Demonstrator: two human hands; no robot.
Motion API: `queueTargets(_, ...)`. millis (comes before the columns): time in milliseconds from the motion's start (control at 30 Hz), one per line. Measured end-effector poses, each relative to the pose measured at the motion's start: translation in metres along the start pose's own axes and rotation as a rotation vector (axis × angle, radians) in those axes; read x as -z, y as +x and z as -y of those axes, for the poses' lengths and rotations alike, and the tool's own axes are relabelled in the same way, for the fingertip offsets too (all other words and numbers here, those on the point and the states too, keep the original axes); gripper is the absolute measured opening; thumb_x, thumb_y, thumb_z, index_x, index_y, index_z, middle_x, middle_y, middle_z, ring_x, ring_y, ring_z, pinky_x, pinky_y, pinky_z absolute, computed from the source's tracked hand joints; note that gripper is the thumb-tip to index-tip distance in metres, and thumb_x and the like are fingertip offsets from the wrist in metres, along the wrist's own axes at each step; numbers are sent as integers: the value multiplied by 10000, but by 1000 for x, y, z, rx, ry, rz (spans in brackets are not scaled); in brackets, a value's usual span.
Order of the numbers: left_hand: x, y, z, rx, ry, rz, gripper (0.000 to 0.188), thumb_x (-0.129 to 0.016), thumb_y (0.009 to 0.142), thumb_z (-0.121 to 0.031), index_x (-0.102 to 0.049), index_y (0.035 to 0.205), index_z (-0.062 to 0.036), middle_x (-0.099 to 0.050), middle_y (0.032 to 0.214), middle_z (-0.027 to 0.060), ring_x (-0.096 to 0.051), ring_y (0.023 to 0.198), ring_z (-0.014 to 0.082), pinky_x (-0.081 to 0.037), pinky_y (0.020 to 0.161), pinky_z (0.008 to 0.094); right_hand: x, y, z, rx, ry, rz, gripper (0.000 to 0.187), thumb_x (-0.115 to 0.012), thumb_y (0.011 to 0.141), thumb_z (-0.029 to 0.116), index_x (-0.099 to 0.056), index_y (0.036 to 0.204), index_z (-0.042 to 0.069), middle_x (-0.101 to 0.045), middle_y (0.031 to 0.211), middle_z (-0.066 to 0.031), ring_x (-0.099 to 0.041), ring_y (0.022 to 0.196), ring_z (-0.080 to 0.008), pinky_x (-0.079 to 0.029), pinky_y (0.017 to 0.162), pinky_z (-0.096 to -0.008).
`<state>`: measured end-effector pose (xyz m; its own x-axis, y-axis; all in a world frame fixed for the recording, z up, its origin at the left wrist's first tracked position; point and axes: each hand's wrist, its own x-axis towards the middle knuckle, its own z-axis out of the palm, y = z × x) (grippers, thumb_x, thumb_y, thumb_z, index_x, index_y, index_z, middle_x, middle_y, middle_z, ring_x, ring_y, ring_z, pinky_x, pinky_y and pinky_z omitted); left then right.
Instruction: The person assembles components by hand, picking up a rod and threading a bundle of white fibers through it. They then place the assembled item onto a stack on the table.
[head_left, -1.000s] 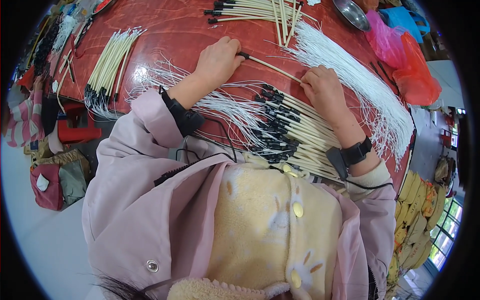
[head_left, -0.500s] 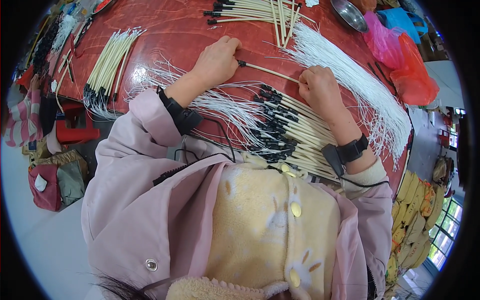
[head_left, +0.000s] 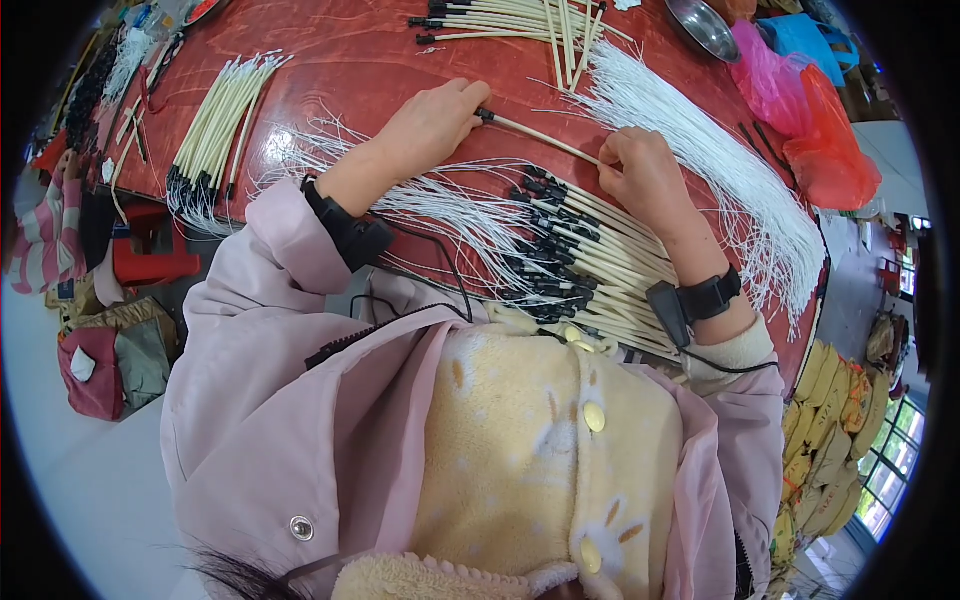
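Our left hand (head_left: 432, 122) and right hand (head_left: 643, 172) pinch a pale stick (head_left: 545, 137) by its ends; bending pressure might snap it.

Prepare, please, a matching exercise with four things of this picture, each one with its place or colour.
1. left hand
2. right hand
3. metal bowl
4. wrist straps

A. beside the pink bag
B. at the pale part of the stick
C. black
D. at the stick's black end

Pairs: 1-D, 2-B, 3-A, 4-C
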<state>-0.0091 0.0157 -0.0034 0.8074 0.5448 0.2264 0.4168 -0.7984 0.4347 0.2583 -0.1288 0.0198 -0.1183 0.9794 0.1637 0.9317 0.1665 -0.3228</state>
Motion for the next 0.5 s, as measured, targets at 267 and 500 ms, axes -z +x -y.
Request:
queueTargets(267, 21, 9, -25, 92, -328, 57, 167, -619, 929, -71, -581, 1076, -1, -669, 739, 157, -685, 679, 246, -523, 634, 356, 1, -7, 0, 159, 16, -148, 188, -757, 817, 177, -647, 777, 30, -639, 800, -128, -608, 787, -336, -465, 732, -441)
queueTargets(500, 10, 12, -26, -67, -198, -1, 91, -631, 879, -45, -659, 928, 26, -664, 708, 160, -679, 646, 272, -531, 594, 369, -2, -18, -5, 175, -285, -57, 101, -666, 792, 132, -615, 724, 79, -623, 788, -83, -600, 790, -286, -450, 753, -420)
